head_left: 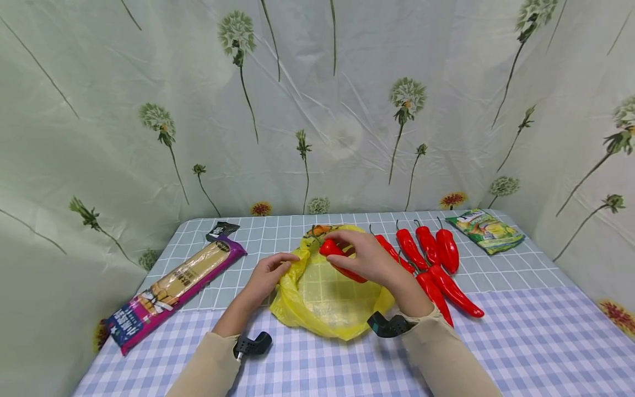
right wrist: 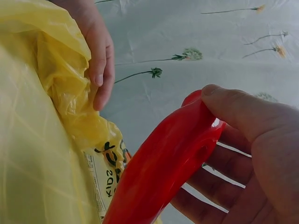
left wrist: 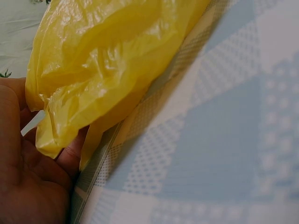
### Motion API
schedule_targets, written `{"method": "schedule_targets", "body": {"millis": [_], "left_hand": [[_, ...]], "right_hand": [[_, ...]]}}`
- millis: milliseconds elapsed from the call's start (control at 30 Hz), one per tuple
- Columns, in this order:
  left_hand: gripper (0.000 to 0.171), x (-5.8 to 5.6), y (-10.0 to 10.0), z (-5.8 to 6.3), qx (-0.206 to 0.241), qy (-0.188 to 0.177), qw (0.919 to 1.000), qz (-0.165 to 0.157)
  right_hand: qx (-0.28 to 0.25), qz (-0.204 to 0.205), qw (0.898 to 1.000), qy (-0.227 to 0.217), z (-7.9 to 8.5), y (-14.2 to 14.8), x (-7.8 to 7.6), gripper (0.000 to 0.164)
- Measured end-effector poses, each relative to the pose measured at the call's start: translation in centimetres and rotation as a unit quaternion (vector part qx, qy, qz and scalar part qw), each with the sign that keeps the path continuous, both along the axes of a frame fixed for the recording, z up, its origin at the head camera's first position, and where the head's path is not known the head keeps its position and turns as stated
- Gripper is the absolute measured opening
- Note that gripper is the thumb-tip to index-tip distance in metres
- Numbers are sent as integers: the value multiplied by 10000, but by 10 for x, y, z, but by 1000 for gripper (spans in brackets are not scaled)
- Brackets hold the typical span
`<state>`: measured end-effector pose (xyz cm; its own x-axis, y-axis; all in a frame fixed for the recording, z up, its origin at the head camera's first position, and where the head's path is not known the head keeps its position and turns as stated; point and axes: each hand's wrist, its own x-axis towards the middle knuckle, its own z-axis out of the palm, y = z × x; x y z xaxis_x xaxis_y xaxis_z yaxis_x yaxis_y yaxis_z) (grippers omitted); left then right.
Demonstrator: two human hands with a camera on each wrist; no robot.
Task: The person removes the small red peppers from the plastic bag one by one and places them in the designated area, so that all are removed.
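A yellow plastic bag [head_left: 292,311] lies spread open on the table, its mouth forming a wide ring with the table grid showing through its thin film. At the bag's left rim, my left hand [head_left: 270,273] pinches the crumpled edge, also seen as yellow film [left wrist: 117,60] in the left wrist view. My right hand [head_left: 364,255] grips a glossy red chili pepper [right wrist: 173,149] near its thick end, thumb on one side and fingers on the other. That pepper hangs tilted above the bag's opening, its lower end pointing toward the bag.
Several red peppers [head_left: 448,251] lie grouped to the right of the bag. Behind them is a green packet [head_left: 488,230]. A long purple noodle package [head_left: 181,284] lies at the left, with a small black packet [head_left: 221,230] beyond it. A flowered curtain [head_left: 347,138] closes off the back.
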<state>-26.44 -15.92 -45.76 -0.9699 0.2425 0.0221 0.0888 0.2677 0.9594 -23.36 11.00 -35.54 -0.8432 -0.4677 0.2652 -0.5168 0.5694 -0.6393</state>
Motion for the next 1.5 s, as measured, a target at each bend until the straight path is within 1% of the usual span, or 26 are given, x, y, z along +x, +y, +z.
{"method": "schedule_targets", "body": {"millis": [333,433,700,833,1067,1167,1400,1500], "left_hand": [[28,1,0,0,-44,5,10000,22],[28,1,0,0,-85,36,10000,4],[27,2,0,0,-10,33,10000,14],[27,2,0,0,24,-25,10000,3],[28,0,-1,-1,-36,76,10000,-46],[28,0,-1,0,-6,58,10000,-50],[28,0,-1,0,26,12,10000,-60],[28,1,0,0,15,12,10000,-60]], "right_hand": [[-69,-147,9998,113,1,6,-2,39],[-103,-163,9998,70,1,7,-3,39],[-200,-220,9995,-104,2,11,-3,40],[-239,-254,9993,-128,4,13,-3,40],[-206,-369,9991,-66,7,17,-3,40],[-234,-376,9990,-61,8,19,-3,41],[-286,-503,9980,-269,11,25,-3,42],[-283,-548,9978,-245,12,28,-3,42]]}}
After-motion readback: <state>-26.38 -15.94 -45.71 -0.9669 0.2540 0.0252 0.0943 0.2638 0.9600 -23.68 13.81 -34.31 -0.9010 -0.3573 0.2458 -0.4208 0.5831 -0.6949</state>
